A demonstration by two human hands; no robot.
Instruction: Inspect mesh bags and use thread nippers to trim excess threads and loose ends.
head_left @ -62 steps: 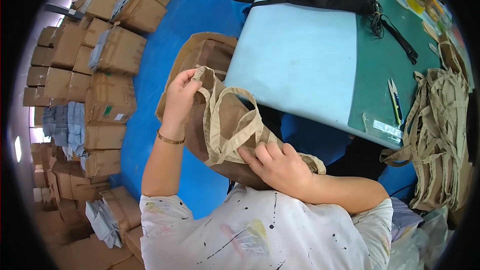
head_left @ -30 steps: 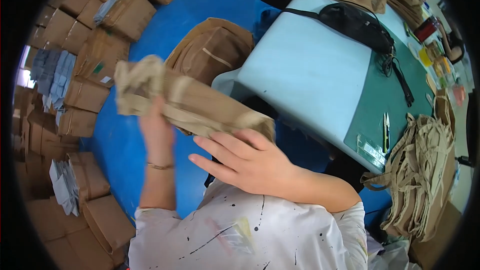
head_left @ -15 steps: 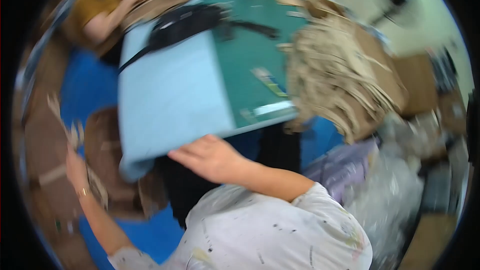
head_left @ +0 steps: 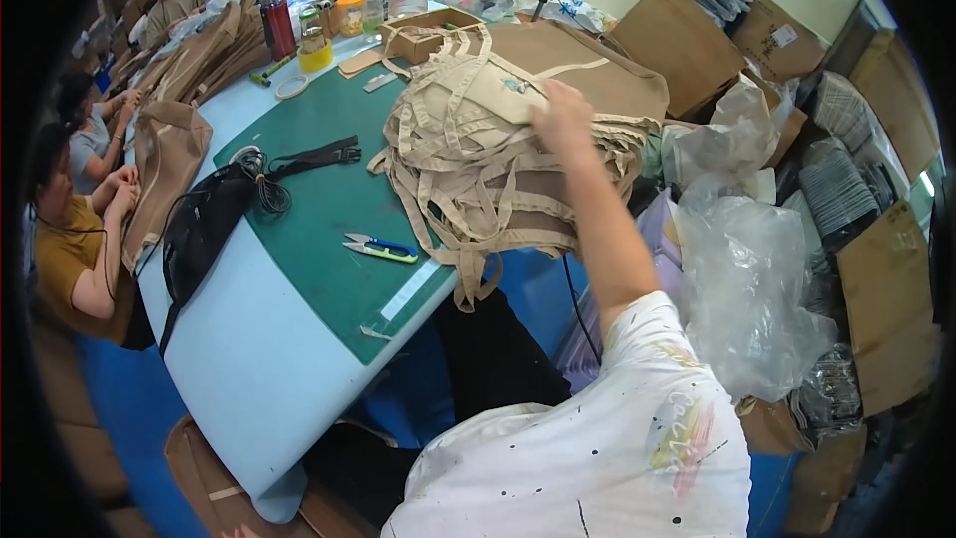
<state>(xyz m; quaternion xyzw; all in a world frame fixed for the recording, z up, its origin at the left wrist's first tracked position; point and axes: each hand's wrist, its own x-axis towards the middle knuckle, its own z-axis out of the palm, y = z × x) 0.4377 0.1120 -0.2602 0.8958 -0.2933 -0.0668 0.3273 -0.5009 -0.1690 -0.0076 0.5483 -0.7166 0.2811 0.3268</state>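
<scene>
My right hand (head_left: 568, 120) is stretched out to a heap of beige cloth pieces with long straps (head_left: 468, 179) on the table's right side. Its fingers are closed on the edge of the top beige cloth piece (head_left: 506, 95), which bears a small coloured print. Of my left hand (head_left: 239, 532) only a bit of finger shows at the lower edge, by a brown fabric bag (head_left: 199, 468) below the table corner; what it holds is hidden. Blue-and-green thread snips (head_left: 381, 247) and a clear ruler (head_left: 409, 289) lie on the green cutting mat (head_left: 319, 269).
A black waist bag (head_left: 207, 224) lies across the light-blue table (head_left: 229, 339). Jars, a red flask (head_left: 278, 25) and tape rolls stand farther back. Plastic bags (head_left: 747, 279) and cardboard boxes (head_left: 677, 40) crowd the right. Co-workers (head_left: 75, 249) sit at the left, handling brown fabric.
The view has swung to the right. My right hand has gone from the table's near edge to the beige heap. My left hand has dropped almost out of view.
</scene>
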